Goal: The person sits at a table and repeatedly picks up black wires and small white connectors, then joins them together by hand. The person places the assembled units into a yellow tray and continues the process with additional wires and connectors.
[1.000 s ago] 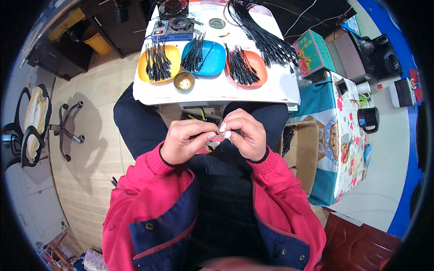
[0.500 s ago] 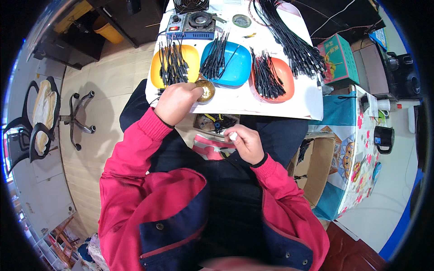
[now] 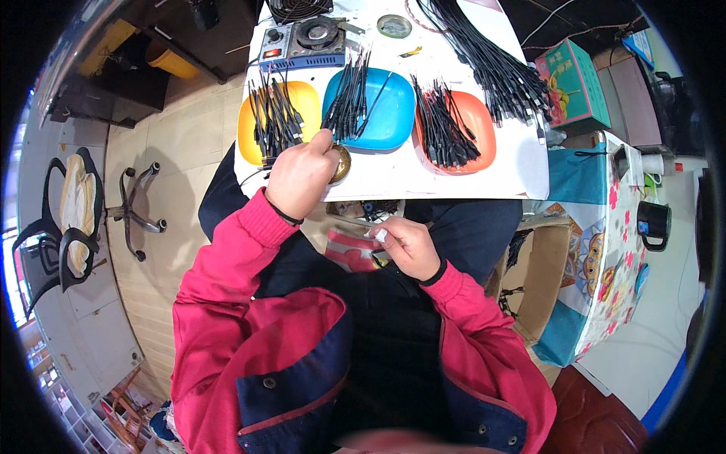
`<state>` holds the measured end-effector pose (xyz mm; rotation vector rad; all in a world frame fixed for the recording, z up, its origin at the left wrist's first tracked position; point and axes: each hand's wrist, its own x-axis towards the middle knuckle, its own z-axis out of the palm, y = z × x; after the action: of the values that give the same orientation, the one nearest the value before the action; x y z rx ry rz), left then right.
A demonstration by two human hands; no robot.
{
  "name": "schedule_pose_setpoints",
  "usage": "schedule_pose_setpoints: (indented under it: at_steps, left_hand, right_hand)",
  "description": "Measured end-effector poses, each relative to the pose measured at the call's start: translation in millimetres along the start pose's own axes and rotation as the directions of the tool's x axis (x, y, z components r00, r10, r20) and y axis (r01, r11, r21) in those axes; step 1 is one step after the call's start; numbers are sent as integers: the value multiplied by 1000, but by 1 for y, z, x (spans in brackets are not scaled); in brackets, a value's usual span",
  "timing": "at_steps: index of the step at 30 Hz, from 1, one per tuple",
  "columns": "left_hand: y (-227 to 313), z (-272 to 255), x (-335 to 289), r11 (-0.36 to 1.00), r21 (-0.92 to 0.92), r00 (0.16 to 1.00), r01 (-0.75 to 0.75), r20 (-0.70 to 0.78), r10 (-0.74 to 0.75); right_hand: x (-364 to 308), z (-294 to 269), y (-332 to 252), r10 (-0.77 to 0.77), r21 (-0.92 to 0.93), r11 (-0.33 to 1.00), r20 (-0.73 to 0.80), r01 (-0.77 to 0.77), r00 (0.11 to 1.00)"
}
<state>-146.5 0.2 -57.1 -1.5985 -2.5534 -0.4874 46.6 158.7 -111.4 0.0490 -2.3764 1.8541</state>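
Observation:
My left hand (image 3: 302, 175) is closed in a pinch above the table's front edge, between the yellow tray (image 3: 243, 136) and the blue tray (image 3: 393, 117). Whatever its fingertips hold is hidden. Partly behind that hand sits a small round brass-coloured dish (image 3: 342, 165). Lower down, over my lap, my right hand (image 3: 408, 246) is closed, with a small white piece (image 3: 380, 235) at its thumb tip; I cannot tell whether it is a wrap or something held. Short black cables (image 3: 276, 121) lie bunched in the yellow tray, with similar bundles in the blue tray and the orange tray (image 3: 484, 125).
A grey device with a red switch (image 3: 302, 47) and a fan stand at the back left. Long black cables (image 3: 491, 68) spread at the back right, beside a green carton (image 3: 571, 83). An open cardboard box (image 3: 548, 276) stands right of my legs; an office chair (image 3: 76, 216) is left.
My left hand has risen slightly off the brass dish, its fingertips now pointing towards the blue tray. My right hand stays low, turned a little. The whole view has shifted slightly.

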Motion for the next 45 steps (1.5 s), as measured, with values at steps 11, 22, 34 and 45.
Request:
schedule_pose_setpoints:
  at_steps: [11,22,34,45]
  left_hand:
    - [6,1,4,997,5,996,81,32,-81]
    - [6,-49,-2,976,-155,963,151,-202,-181]
    - [-76,-63,84,987,-160,951,34,-297,-81]
    - [-143,-29,141,993,7,982,118,-152,-116]
  right_hand:
    - [-5,-2,5,17,-4,1000,-33,-17,999]
    - [-21,-4,4,5,-11,1000,-5,-5,1000]
    - [-20,0,18,-42,-69,997,-18,41,999]
    - [-15,-4,41,41,-67,997,26,-39,999]
